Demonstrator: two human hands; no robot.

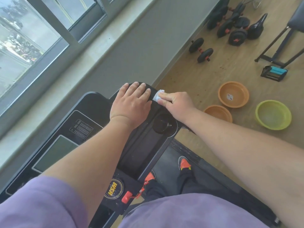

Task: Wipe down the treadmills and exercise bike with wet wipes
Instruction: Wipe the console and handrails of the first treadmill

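I stand on a black treadmill and look down at its console [92, 122], which has a grey screen and a cup holder. My left hand [130, 104] lies flat, fingers straight, on the console's far right corner. Right beside it, my right hand [174, 102] pinches a bunched white wet wipe [158, 96] against the console's right edge. Most of the wipe is hidden under my fingers.
Two orange basins [233, 94] [218, 112] and a green basin [273, 115] sit on the wooden floor to the right. Black dumbbells and a kettlebell [230, 28] lie further back. A bench frame [283, 45] stands far right. A window and grey wall run along the left.
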